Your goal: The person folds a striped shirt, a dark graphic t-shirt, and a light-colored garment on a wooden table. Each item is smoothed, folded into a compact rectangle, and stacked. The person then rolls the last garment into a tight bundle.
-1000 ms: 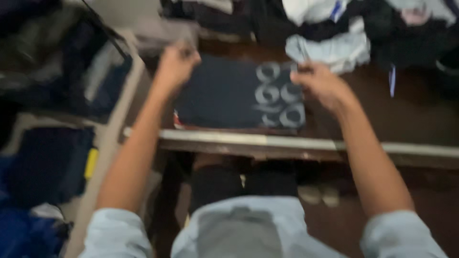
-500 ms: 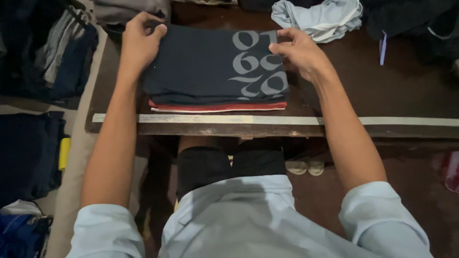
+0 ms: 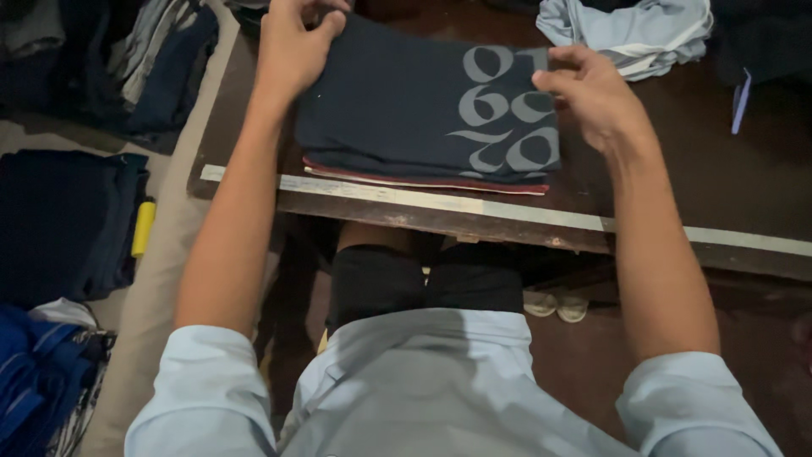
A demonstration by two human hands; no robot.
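Note:
A folded navy shirt (image 3: 406, 110) with large grey printed figures lies on top of a small stack of folded clothes, with a red garment (image 3: 423, 179) showing beneath it. The stack sits near the front edge of a dark wooden table (image 3: 744, 186). My left hand (image 3: 292, 46) grips the shirt's far left corner. At the shirt's right edge my right hand (image 3: 592, 93) pinches the fabric beside the print.
A crumpled pale blue garment (image 3: 630, 34) lies at the back right of the table. Stacks of dark blue folded clothes (image 3: 59, 220) and a yellow object (image 3: 143, 227) sit on the floor to the left. A pale strip (image 3: 744, 239) runs along the table's front edge.
The view has shifted, so the stack sits further right in the picture. Both hands have stayed on the navy shirt's corners, the left hand curling more over the far corner.

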